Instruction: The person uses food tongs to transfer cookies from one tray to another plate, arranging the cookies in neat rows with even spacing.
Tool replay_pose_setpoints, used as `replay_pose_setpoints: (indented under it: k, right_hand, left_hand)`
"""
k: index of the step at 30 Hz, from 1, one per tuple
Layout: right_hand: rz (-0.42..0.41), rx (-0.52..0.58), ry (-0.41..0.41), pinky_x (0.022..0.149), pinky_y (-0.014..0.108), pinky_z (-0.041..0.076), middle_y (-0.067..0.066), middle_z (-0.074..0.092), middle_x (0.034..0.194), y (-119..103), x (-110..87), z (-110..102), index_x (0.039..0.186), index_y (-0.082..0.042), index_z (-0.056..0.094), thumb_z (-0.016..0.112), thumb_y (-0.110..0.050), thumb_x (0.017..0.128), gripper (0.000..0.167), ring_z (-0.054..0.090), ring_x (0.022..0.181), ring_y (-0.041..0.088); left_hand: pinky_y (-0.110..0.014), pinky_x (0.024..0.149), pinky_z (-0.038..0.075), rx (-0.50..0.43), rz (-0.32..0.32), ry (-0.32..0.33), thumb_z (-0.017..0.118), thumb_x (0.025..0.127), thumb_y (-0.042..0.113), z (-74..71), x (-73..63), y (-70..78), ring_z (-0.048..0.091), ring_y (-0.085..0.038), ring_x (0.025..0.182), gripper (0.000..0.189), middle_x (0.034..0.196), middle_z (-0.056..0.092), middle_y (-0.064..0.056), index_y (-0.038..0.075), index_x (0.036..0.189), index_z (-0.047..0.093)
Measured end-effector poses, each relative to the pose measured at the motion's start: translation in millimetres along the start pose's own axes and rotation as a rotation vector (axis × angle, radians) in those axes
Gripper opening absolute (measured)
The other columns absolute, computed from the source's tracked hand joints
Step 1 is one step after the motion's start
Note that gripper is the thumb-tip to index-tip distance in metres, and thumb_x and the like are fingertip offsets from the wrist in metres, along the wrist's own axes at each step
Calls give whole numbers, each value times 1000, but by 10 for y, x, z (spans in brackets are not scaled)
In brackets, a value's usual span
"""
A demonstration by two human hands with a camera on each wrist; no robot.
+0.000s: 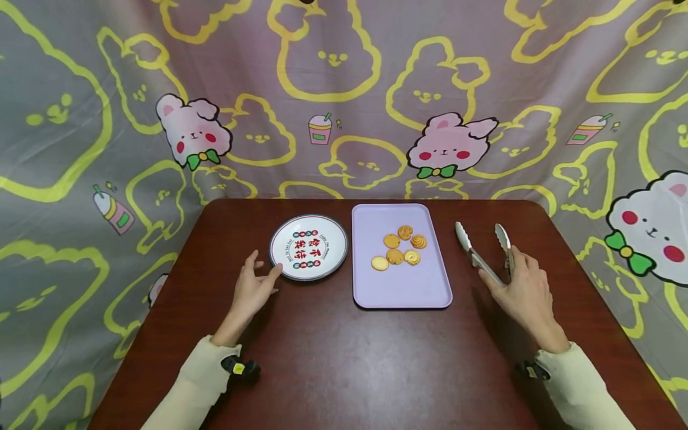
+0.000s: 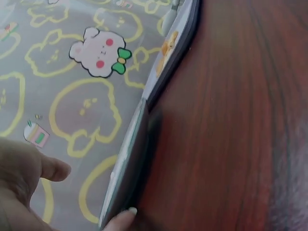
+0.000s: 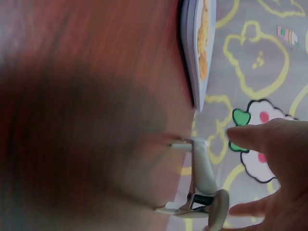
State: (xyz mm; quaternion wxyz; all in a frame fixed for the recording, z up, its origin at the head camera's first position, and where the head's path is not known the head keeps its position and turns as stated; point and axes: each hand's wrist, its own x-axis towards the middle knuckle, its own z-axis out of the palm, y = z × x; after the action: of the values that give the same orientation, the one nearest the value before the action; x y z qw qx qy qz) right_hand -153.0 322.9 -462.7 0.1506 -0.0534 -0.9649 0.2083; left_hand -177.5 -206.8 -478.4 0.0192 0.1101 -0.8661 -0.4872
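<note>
Left hand (image 1: pixel 252 288): fingers spread, thumb at rim of round white dark-edged plate with red lettering (image 1: pixel 307 247), left of tray; nothing gripped, contact unclear. Right hand (image 1: pixel 525 291): fingers loosely parted over silver metal tongs (image 1: pixel 480 261), no grip; contact unclear. Between: rectangular lavender tray (image 1: pixel 400 293), six golden-brown cookies (image 1: pixel 395 257) on it.
</note>
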Motion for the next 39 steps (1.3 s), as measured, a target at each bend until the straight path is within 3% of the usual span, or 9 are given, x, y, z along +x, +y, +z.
replay_pose_setpoints:
  k: [6,13,23,32,39]
  right_hand:
    - [121,-11,-163,76,76,48,46,49,129,119,106,22,156,13,25,68,-59,93,105,51,109,66]
    - [171,23,-221,78,75,48,46,50,128,178,203,82,156,14,20,66,-61,94,108,52,113,64]
    - [173,36,-241,74,68,51,42,55,116,180,300,140,134,18,39,70,-63,91,97,57,103,60]
    - [214,-9,-238,75,71,51,46,53,122,119,353,180,138,21,39,71,-69,87,108,54,108,64]
    - [212,-12,-217,72,69,52,45,56,124,122,366,199,137,18,44,71,-68,88,102,57,107,64]
  left_hand:
    - [-27,75,69,-182,-85,-43,62,104,27,70,156,-42,72,-33,106,85,156,42,-26,5,168,10]
    - [-25,77,69,-331,-153,-69,57,105,13,128,292,-43,68,-28,104,79,161,32,-29,4,167,10]
    - [-18,72,67,-350,-141,-60,58,99,-3,163,389,-100,66,-25,103,72,154,41,-28,2,163,27]
    - [-17,71,67,-344,-145,-69,58,97,-6,180,357,-68,66,-26,104,73,152,44,-27,3,163,29]
    - [-19,72,67,-347,-143,-77,58,95,-9,207,315,-61,65,-29,108,73,151,44,-28,2,162,30]
